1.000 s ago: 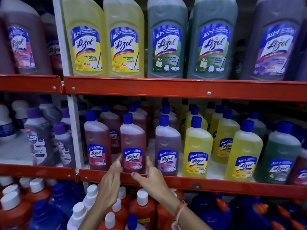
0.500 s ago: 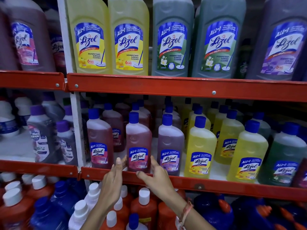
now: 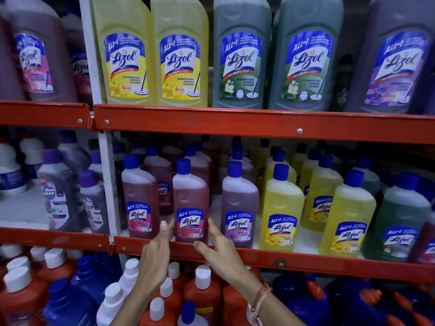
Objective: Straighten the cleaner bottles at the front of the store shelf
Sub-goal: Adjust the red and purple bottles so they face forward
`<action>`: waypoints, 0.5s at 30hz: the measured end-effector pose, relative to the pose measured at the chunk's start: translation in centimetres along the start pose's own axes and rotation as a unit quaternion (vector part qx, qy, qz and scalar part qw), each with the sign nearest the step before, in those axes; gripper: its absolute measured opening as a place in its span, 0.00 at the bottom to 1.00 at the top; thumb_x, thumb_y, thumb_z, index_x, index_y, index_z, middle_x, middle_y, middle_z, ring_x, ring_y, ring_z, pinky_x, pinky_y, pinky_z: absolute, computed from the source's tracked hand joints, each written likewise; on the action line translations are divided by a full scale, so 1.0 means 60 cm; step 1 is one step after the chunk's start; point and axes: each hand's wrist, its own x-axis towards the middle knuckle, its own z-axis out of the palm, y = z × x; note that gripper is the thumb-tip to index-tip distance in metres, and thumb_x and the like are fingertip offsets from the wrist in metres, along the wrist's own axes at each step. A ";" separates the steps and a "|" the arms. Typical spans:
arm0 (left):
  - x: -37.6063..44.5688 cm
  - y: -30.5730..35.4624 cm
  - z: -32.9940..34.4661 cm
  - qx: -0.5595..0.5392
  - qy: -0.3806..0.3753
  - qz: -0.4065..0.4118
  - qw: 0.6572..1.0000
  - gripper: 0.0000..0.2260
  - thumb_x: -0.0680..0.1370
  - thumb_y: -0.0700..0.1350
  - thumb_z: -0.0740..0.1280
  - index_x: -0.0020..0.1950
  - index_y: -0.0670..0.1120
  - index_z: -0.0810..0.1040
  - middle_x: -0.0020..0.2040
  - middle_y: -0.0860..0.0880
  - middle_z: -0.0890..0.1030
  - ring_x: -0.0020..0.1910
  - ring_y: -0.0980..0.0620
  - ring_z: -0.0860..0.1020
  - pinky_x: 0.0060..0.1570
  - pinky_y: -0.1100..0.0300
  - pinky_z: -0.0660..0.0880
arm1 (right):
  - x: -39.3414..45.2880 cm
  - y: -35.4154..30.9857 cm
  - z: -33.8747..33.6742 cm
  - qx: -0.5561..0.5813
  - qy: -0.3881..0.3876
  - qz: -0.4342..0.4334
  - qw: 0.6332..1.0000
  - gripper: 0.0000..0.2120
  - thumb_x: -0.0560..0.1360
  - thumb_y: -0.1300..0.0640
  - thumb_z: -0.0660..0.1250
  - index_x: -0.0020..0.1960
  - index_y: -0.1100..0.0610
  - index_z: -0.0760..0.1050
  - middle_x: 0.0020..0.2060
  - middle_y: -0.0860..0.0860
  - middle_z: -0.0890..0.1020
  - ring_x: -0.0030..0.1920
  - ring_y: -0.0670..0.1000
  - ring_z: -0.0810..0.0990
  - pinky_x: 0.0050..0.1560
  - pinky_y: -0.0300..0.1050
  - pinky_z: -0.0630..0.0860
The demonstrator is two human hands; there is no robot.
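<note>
A row of small Lizol cleaner bottles with blue caps stands at the front of the middle shelf (image 3: pixel 306 263). The second pink bottle (image 3: pixel 190 198) stands upright with its label facing me. My left hand (image 3: pixel 157 252) touches its lower left side with the fingertips. My right hand (image 3: pixel 220 249) touches its lower right side, thumb resting at the red shelf lip. Both hands have fingers spread against the bottle's base. Another pink bottle (image 3: pixel 138 198) stands to its left, a purple one (image 3: pixel 239 205) to its right, then yellow bottles (image 3: pixel 281 212).
Large Lizol bottles (image 3: pixel 181 50) fill the top shelf. Orange and blue bottles with white caps (image 3: pixel 202 290) crowd the bottom shelf under my forearms. A white upright (image 3: pixel 108 184) divides off grey bottles (image 3: pixel 58 196) at left. A green bottle (image 3: pixel 400 220) stands at far right.
Both hands have risen slightly and closed in on the second pink bottle's base. The view has shifted a little down and left.
</note>
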 end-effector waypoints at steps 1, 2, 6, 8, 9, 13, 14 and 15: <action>0.001 -0.002 0.000 0.008 0.003 0.001 1.000 0.28 0.68 0.80 0.42 0.54 0.74 0.74 0.61 0.48 0.83 0.65 0.48 0.77 0.70 0.48 0.69 | 0.000 0.001 -0.001 0.000 0.000 0.000 1.000 0.33 0.73 0.50 0.64 0.75 0.47 0.56 0.59 0.42 0.78 0.61 0.41 0.76 0.64 0.40 0.71; 0.001 -0.003 -0.001 0.014 0.005 0.005 1.000 0.26 0.68 0.79 0.42 0.53 0.76 0.74 0.61 0.49 0.84 0.65 0.48 0.77 0.70 0.48 0.68 | 0.000 0.001 -0.002 0.000 0.002 0.000 1.000 0.34 0.73 0.50 0.64 0.75 0.47 0.56 0.59 0.40 0.77 0.61 0.40 0.75 0.65 0.41 0.70; 0.000 0.002 -0.005 0.005 -0.005 -0.001 1.000 0.22 0.68 0.80 0.43 0.47 0.81 0.74 0.54 0.61 0.82 0.64 0.52 0.77 0.70 0.50 0.68 | -0.004 0.000 -0.007 0.008 -0.008 0.003 1.000 0.33 0.74 0.54 0.64 0.76 0.48 0.56 0.57 0.34 0.74 0.61 0.37 0.72 0.66 0.38 0.68; -0.003 0.008 -0.006 -0.001 -0.021 -0.009 1.000 0.25 0.67 0.80 0.43 0.50 0.79 0.74 0.51 0.65 0.80 0.63 0.54 0.76 0.68 0.53 0.67 | -0.007 0.002 -0.013 0.018 -0.005 0.002 1.000 0.33 0.74 0.56 0.65 0.76 0.51 0.56 0.63 0.37 0.73 0.64 0.37 0.71 0.68 0.39 0.67; -0.005 0.010 -0.005 -0.001 -0.027 -0.006 1.000 0.28 0.67 0.80 0.43 0.55 0.76 0.75 0.52 0.64 0.81 0.63 0.55 0.76 0.66 0.55 0.67 | -0.009 0.003 -0.017 0.024 0.000 0.004 1.000 0.33 0.74 0.58 0.65 0.75 0.52 0.57 0.65 0.40 0.72 0.66 0.38 0.70 0.69 0.38 0.66; -0.025 0.014 0.009 0.019 0.021 0.045 0.999 0.32 0.78 0.70 0.45 0.68 0.54 0.75 0.59 0.59 0.78 0.62 0.60 0.74 0.58 0.73 0.65 | -0.033 0.012 -0.046 0.036 0.081 0.001 0.996 0.24 0.74 0.62 0.66 0.68 0.49 0.69 0.65 0.47 0.76 0.64 0.40 0.74 0.68 0.42 0.69; -0.033 0.019 0.015 0.031 0.063 0.082 0.994 0.30 0.80 0.66 0.46 0.67 0.51 0.76 0.58 0.61 0.78 0.61 0.63 0.74 0.55 0.77 0.65 | -0.041 0.014 -0.055 0.042 0.117 0.000 0.992 0.20 0.74 0.63 0.65 0.63 0.47 0.73 0.62 0.47 0.80 0.60 0.40 0.77 0.66 0.42 0.72; -0.040 0.024 0.022 0.039 0.103 0.118 0.987 0.28 0.81 0.63 0.46 0.65 0.50 0.77 0.57 0.60 0.78 0.60 0.66 0.73 0.55 0.78 0.65 | -0.049 0.015 -0.065 0.049 0.156 -0.002 0.987 0.18 0.74 0.64 0.65 0.58 0.46 0.75 0.57 0.47 0.82 0.57 0.41 0.80 0.63 0.42 0.75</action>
